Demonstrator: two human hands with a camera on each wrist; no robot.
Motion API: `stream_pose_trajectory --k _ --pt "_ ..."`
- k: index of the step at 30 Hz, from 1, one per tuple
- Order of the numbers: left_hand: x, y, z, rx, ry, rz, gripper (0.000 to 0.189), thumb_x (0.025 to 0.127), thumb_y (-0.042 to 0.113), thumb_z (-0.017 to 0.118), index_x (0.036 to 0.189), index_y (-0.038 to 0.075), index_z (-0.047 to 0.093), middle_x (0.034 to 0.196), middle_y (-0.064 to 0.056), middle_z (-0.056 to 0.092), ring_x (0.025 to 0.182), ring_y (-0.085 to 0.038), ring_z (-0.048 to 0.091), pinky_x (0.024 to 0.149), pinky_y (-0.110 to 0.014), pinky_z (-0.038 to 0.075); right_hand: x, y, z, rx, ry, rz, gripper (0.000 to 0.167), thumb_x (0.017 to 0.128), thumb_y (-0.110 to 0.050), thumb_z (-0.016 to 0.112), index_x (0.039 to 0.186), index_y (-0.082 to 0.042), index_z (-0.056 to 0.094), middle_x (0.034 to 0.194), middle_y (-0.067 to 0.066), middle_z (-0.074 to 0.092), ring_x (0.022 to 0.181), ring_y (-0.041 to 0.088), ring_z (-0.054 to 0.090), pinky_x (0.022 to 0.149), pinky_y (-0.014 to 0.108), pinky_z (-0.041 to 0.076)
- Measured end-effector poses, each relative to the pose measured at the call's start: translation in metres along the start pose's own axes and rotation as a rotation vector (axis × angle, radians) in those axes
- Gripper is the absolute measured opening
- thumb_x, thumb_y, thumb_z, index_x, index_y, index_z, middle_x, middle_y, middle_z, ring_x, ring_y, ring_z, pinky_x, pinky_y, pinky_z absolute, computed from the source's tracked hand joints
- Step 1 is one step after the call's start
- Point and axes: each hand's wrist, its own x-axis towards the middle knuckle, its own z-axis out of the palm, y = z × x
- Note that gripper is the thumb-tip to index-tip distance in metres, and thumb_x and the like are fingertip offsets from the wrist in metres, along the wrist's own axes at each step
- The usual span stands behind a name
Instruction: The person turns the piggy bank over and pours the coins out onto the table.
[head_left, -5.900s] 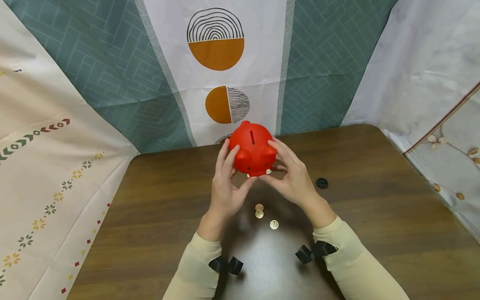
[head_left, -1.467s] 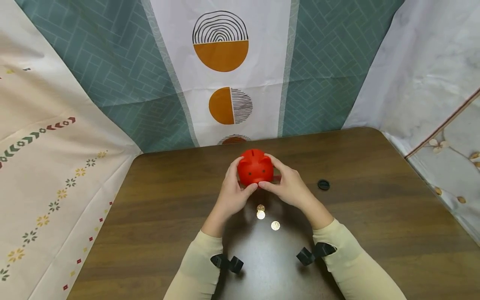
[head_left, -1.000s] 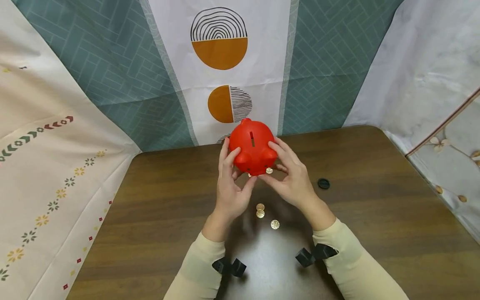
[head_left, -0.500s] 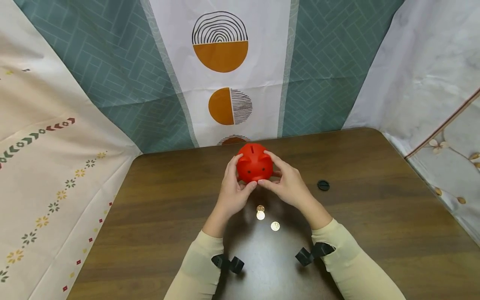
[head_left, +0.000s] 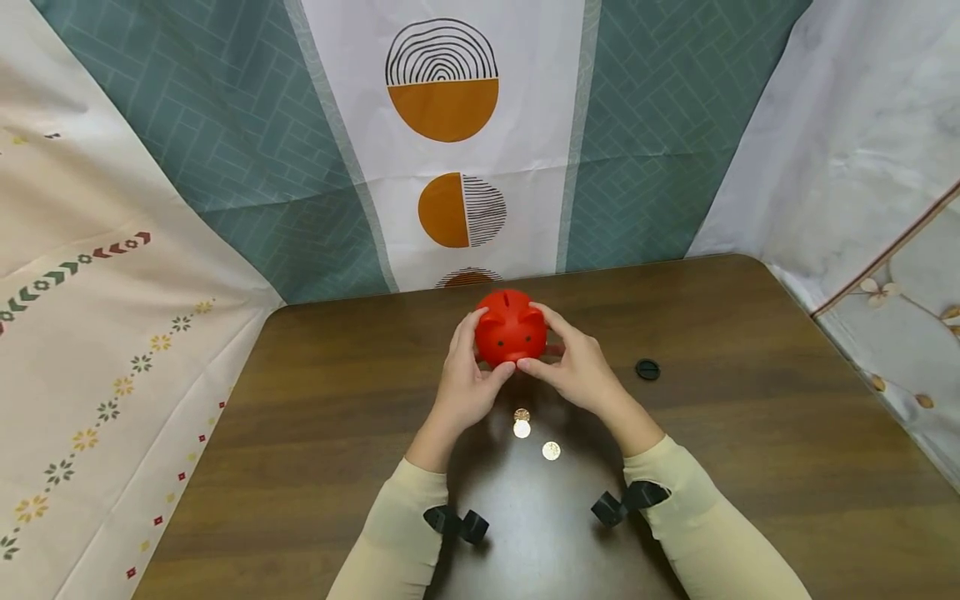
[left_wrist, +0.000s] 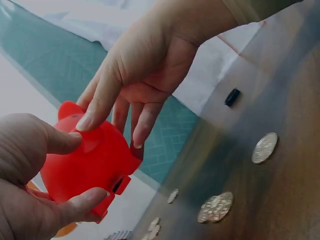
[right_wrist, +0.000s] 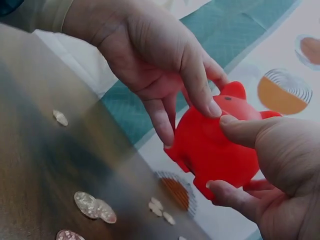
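Observation:
A red piggy bank is held above the table, its face toward me and its coin slot at the top. My left hand grips one side, thumb near the snout and fingers round the body. The other side is gripped by my right hand, its thumb close to the left thumb. In the left wrist view, a dark opening shows on the underside of the piggy bank. Gold coins lie on the table nearer to me, two of them overlapping. More small coins appear below the bank in the wrist views.
A round black plug lies on the brown wooden table, right of my right hand. Patterned cloths hang behind the table's back edge and along both sides.
A second ago the piggy bank was raised closer to me, top toward the camera, with coins visible beside its snout. Both hands have since lowered and tilted it. Since half a second ago it barely moves.

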Motion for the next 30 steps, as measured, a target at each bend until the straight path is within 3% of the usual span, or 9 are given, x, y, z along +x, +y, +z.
stream_pose_trajectory --k 2,6,11,13,16,20,25,28,30 --pt "0.001 -0.009 0.001 0.018 -0.003 -0.006 0.079 0.083 0.013 0.076 0.146 0.015 0.03 0.148 -0.01 0.031 0.119 -0.032 0.05 0.073 -0.036 0.058 0.0 0.002 0.002 0.005 0.007 0.003 0.08 0.079 -0.024 0.08 0.147 -0.028 0.038 0.134 0.009 0.054 0.11 0.033 0.06 0.077 0.041 0.057" --pt "0.0 -0.011 0.002 0.036 -0.007 -0.018 0.079 0.083 0.012 0.075 0.146 0.017 0.029 0.146 -0.008 0.034 0.118 -0.03 0.049 0.076 -0.036 0.057 -0.002 0.0 0.003 -0.003 0.003 0.008 0.078 0.08 -0.025 0.079 0.147 -0.028 0.038 0.133 0.008 0.055 0.107 0.033 0.062 0.076 0.04 0.057" --pt "-0.001 0.009 -0.002 0.008 0.06 0.142 0.078 0.083 0.01 0.074 0.147 0.015 0.03 0.155 -0.009 0.022 0.12 -0.031 0.051 0.075 -0.036 0.058 -0.005 -0.019 -0.005 -0.004 0.109 -0.139 0.082 0.078 -0.02 0.081 0.147 -0.026 0.038 0.137 0.009 0.051 0.107 0.035 0.063 0.074 0.04 0.057" --pt "-0.001 0.015 -0.004 0.005 0.073 0.176 0.078 0.083 0.008 0.074 0.147 0.012 0.03 0.155 -0.01 0.02 0.119 -0.031 0.052 0.075 -0.038 0.058 -0.004 -0.022 -0.006 0.0 0.13 -0.165 0.084 0.076 -0.018 0.082 0.147 -0.025 0.039 0.139 0.009 0.05 0.106 0.037 0.063 0.071 0.04 0.058" --pt "-0.002 0.013 -0.004 0.009 0.046 0.12 0.077 0.082 0.003 0.074 0.145 0.004 0.03 0.149 -0.016 0.031 0.117 -0.035 0.052 0.078 -0.045 0.056 -0.002 -0.013 -0.001 -0.013 0.063 -0.119 0.081 0.078 -0.018 0.081 0.147 -0.018 0.039 0.137 0.013 0.052 0.104 0.039 0.063 0.07 0.041 0.058" --pt "-0.003 -0.002 -0.002 0.001 0.007 0.008 0.079 0.082 0.005 0.075 0.146 0.008 0.03 0.142 -0.013 0.038 0.113 -0.034 0.052 0.079 -0.043 0.056 0.0 -0.002 0.005 -0.051 -0.002 -0.068 0.08 0.08 -0.021 0.08 0.147 -0.017 0.038 0.137 0.012 0.053 0.111 0.034 0.06 0.074 0.043 0.057" --pt "0.0 -0.013 0.0 0.012 -0.019 -0.027 0.081 0.083 0.012 0.076 0.148 0.016 0.028 0.144 -0.007 0.037 0.117 -0.03 0.05 0.082 -0.041 0.056 -0.001 -0.002 0.002 -0.052 -0.001 -0.033 0.08 0.08 -0.024 0.08 0.148 -0.024 0.037 0.138 0.007 0.052 0.11 0.031 0.061 0.076 0.041 0.057" --pt "0.0 -0.011 0.001 0.063 -0.043 -0.043 0.08 0.084 0.013 0.074 0.149 0.013 0.027 0.144 -0.008 0.038 0.12 -0.027 0.048 0.09 -0.04 0.052 -0.003 -0.005 -0.001 -0.063 -0.029 0.018 0.078 0.081 -0.027 0.078 0.147 -0.024 0.037 0.135 0.007 0.054 0.104 0.029 0.064 0.077 0.038 0.057" --pt "0.0 -0.006 0.001 0.085 -0.03 -0.01 0.081 0.084 0.012 0.074 0.149 0.014 0.026 0.147 -0.008 0.035 0.118 -0.025 0.049 0.088 -0.037 0.053 -0.004 -0.009 -0.004 -0.063 -0.012 -0.001 0.078 0.081 -0.029 0.078 0.147 -0.025 0.037 0.134 0.006 0.055 0.104 0.028 0.065 0.077 0.036 0.057"
